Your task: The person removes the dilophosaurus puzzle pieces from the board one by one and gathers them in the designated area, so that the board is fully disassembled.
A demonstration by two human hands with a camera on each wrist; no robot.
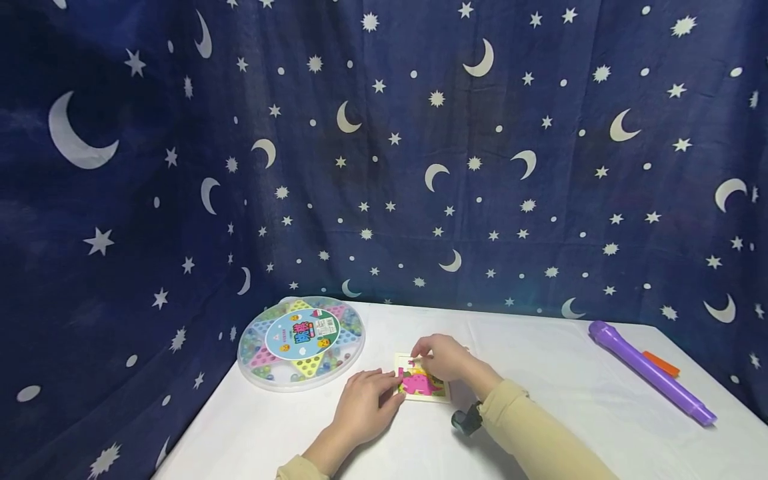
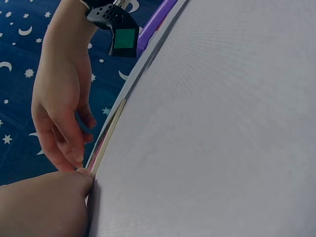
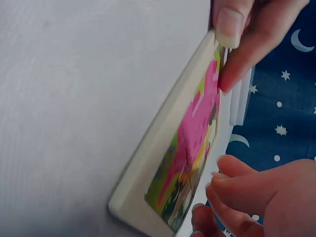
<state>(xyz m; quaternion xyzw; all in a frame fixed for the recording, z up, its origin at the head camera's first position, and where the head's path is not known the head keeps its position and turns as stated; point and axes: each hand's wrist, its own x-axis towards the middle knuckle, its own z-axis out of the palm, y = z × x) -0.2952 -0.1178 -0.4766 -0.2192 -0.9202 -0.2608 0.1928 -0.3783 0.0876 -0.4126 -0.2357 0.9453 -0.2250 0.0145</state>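
Note:
A small square jigsaw puzzle (image 1: 423,384) with a pale frame and a pink dinosaur picture lies flat on the white table. A pale patch shows near its upper left in the head view. My left hand (image 1: 367,404) holds the puzzle's near left corner between thumb and index finger, the other fingers spread on the table. Over the puzzle's far side, my right hand (image 1: 445,359) reaches in with bent fingers pointing down. Its thumb and index tips come close together in the right wrist view; I cannot tell whether a piece is between them.
A round, clear-cased Chinese checkers set (image 1: 302,343) with coloured marbles lies to the left. At the right are a purple microphone-shaped tube (image 1: 651,373) and an orange object (image 1: 661,364). A dark blue star-and-moon curtain (image 1: 420,133) hangs behind the table (image 1: 534,353).

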